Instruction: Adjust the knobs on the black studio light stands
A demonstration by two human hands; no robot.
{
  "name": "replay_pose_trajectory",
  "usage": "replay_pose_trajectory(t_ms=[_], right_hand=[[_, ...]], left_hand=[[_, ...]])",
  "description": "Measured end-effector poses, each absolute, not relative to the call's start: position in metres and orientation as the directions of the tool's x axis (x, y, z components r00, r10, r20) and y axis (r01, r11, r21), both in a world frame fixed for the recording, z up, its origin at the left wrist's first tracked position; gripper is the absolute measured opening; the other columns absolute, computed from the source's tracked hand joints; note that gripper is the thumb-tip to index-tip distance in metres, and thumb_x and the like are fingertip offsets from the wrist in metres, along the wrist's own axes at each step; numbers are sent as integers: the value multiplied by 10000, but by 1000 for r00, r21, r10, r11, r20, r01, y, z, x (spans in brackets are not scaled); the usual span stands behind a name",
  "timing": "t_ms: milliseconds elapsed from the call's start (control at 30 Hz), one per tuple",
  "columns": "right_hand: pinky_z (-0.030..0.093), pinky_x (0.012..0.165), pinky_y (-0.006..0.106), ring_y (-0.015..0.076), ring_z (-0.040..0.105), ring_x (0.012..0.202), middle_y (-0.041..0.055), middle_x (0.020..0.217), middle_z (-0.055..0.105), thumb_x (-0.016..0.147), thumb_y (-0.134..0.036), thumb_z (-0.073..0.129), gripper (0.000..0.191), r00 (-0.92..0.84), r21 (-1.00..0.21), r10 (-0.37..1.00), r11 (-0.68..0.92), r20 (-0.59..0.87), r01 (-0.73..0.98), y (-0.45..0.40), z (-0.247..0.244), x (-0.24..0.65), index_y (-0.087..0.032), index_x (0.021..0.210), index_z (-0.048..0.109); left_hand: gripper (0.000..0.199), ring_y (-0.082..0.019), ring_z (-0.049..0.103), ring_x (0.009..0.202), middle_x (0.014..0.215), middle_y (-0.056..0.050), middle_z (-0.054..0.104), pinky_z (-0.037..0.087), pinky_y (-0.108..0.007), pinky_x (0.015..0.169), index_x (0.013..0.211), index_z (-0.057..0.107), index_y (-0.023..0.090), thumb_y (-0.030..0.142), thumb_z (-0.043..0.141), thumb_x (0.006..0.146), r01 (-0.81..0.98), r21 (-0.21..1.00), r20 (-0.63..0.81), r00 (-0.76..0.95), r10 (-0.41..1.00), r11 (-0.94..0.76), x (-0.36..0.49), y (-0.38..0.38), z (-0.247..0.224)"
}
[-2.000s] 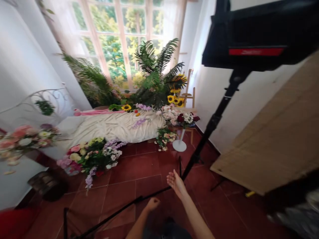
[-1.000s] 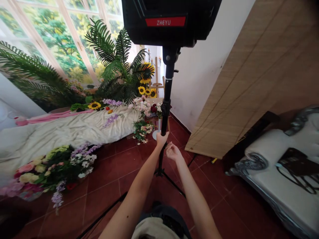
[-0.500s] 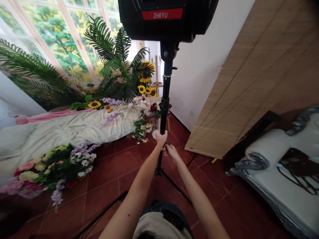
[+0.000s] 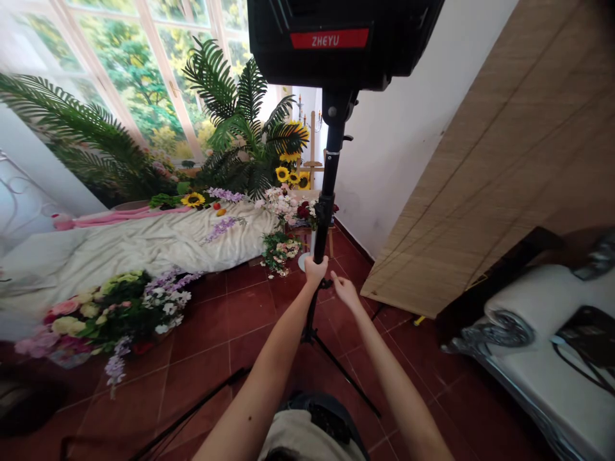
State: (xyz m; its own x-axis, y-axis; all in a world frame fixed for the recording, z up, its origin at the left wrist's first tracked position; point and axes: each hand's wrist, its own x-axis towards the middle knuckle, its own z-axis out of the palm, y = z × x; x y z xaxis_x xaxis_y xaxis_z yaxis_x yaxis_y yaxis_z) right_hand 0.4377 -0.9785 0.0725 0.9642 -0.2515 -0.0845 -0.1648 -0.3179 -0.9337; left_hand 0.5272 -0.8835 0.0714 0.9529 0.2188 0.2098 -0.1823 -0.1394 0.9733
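A black studio light (image 4: 331,61) with a red "ZHEYU" label rises at the top of the view, mounted on a black light stand (image 4: 327,176). My left hand (image 4: 316,269) is wrapped round the stand's pole, just above a dark clamp knob (image 4: 325,283). To the right of that knob, my right hand (image 4: 344,288) is a small gap away, its fingers loosely bent and holding nothing. Below my hands the stand's legs (image 4: 348,378) spread over the floor.
A bed with a cream blanket (image 4: 144,246) and a flower arrangement (image 4: 96,317) are on the left. Palm fronds (image 4: 235,115) stand by the window. On the right are a leaning woven panel (image 4: 446,179) and a white sofa (image 4: 523,294) with a dark bag (image 4: 589,336). Red tiles (image 4: 202,346) cover the floor.
My right hand has come off the clamp knob and moved slightly right. My left hand keeps its hold on the pole. The whole view has shifted a little.
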Motion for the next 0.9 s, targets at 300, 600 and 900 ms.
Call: replay_pose_trajectory(t_ms=[300,600,900], right_hand=[[483,786,262,141,582,947,57,1108,581,626,-452,744,626,784,-802,-173,-164,596,574,-964,229,481,-244,1133,443],[453,556,246,120,554,556,11,603,587,672,-482,666,364,871,-815,21,-342,492,468,-937,277,523,-142,689,540],[454,496,236,113,533,489,-31,527,541,642,-392,683,292,894,-892,188,-130,407,433,-939,211,512,-164,697,510]], left_hand=[[284,-65,367,444,456,30,399,267,-197,428,456,450,157,289,657,598,-172,982,184,961,206,-72,528,-882,68],[303,-105,476,506,504,12,478,363,-214,496,534,539,140,391,687,616,-126,988,136,984,119,-90,526,-874,64],[468,-120,578,588,683,-9,607,480,-272,644,881,561,140,370,787,542,-143,990,144,975,-169,20,496,-848,53]])
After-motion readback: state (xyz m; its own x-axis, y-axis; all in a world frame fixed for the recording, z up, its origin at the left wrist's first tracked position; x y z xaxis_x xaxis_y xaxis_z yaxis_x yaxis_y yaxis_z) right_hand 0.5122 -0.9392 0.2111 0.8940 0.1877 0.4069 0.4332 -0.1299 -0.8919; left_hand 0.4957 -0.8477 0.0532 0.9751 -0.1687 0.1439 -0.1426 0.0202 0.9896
